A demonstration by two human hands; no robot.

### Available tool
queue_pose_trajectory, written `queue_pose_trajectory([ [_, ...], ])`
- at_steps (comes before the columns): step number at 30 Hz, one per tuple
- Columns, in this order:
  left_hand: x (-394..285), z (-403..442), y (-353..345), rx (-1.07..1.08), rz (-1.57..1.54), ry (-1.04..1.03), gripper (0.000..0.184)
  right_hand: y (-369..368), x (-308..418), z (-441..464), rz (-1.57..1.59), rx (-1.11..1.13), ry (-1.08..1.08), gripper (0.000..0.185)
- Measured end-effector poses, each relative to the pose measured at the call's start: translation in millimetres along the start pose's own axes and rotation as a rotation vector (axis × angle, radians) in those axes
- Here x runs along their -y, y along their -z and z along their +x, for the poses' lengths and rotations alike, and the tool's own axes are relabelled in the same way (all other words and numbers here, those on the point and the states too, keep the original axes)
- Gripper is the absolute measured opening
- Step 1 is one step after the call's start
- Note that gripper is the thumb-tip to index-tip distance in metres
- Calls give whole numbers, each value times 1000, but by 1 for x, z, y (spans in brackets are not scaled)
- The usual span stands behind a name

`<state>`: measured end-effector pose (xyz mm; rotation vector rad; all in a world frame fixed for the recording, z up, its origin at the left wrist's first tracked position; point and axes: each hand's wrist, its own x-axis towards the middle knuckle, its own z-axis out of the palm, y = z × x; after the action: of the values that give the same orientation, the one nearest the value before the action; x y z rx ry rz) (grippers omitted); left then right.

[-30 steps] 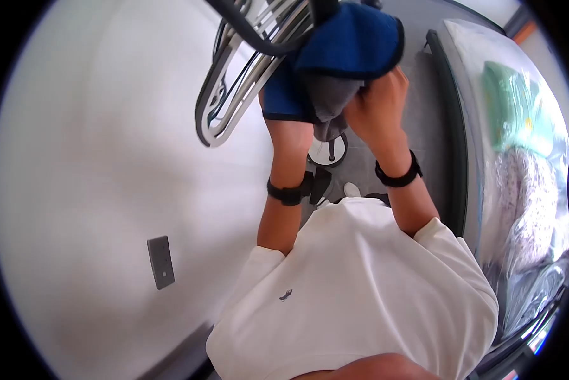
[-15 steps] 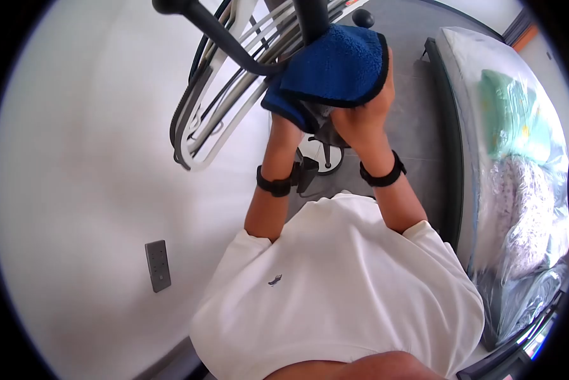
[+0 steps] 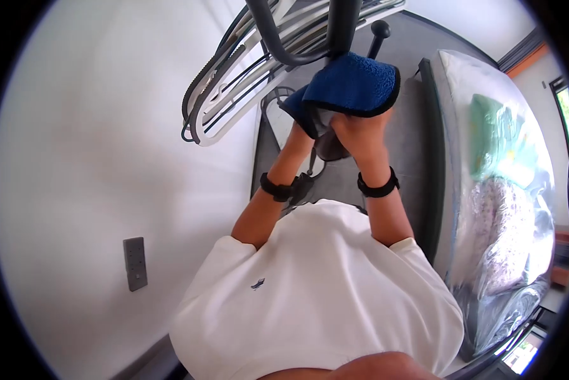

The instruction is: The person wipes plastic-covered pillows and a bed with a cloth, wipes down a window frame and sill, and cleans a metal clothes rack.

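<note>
A blue fleecy cloth (image 3: 351, 82) with black edging is draped around the black pole (image 3: 344, 28) of a coat rack. My right hand (image 3: 362, 134) is closed on the cloth from the right, its fingers mostly under the fabric. On the other side my left hand (image 3: 301, 134) reaches up under the cloth and holds it against the pole; the cloth covers its fingers. Curving out just above the cloth is a black rack hook (image 3: 278, 44). Several white and grey hangers (image 3: 218, 114) hang at the left of the pole.
A bed (image 3: 452, 190) wrapped in clear plastic stands at the right, with a green pillow (image 3: 487, 136) and a patterned one under the plastic. A white wall (image 3: 94, 126) with a grey socket plate (image 3: 135, 263) runs along the left. Below my hands, a round dark object (image 3: 331, 149) is partly hidden.
The view has shifted, so the rack, hangers and cloth appear further right. Both hands stay on the cloth around the pole, with the cloth slightly lower in view.
</note>
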<state>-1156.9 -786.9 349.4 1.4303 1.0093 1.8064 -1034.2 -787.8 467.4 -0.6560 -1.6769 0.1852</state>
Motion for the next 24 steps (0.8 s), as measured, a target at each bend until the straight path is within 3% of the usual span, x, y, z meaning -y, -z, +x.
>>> queue_pose_trajectory([
  [1, 0, 4, 3, 61, 14, 15, 43, -3, -3, 2, -4, 14, 13, 37],
  [2, -1, 6, 4, 116, 23, 30, 43, -7, -9, 3, -9, 90, 159, 35],
  [4, -16, -9, -6, -125, -330, 252, 38, -16, -21, -12, -31, 245, 339, 33],
  [6, -6, -9, -2, 46, -56, 145, 29, -23, -36, -41, -4, 181, 84, 34],
  [7, -14, -13, -2, 56, -214, 198, 26, -23, -40, -52, -5, 252, 112, 34],
  [8, -3, -20, -3, -3, -244, 191, 26, -23, -41, -63, 24, 191, -30, 35],
  [9, 14, -25, 0, 65, -189, 289, 34, -26, -47, -73, 64, 130, -172, 37],
  [10, 25, -34, 1, 131, -137, 403, 42, -28, -54, -87, 85, 196, -159, 37],
  [12, 45, -47, 6, 5, -110, 510, 41, -39, -67, -117, 116, 210, -287, 40],
  [14, 105, -56, -2, 128, 154, 368, 38, -38, -104, -130, 119, 338, -355, 45],
  [16, 119, -37, -2, 218, 470, 273, 38, -52, -120, -129, 406, 317, -279, 39],
  [18, 67, -34, -4, -189, 754, -317, 38, -63, -82, -101, 737, 171, -432, 28],
  [20, 43, -21, -11, -398, 750, -402, 35, -73, -61, -94, 1129, 75, -733, 27],
  [24, 65, -35, -12, -401, 547, -82, 30, -84, -77, -113, 1004, 251, -658, 32],
])
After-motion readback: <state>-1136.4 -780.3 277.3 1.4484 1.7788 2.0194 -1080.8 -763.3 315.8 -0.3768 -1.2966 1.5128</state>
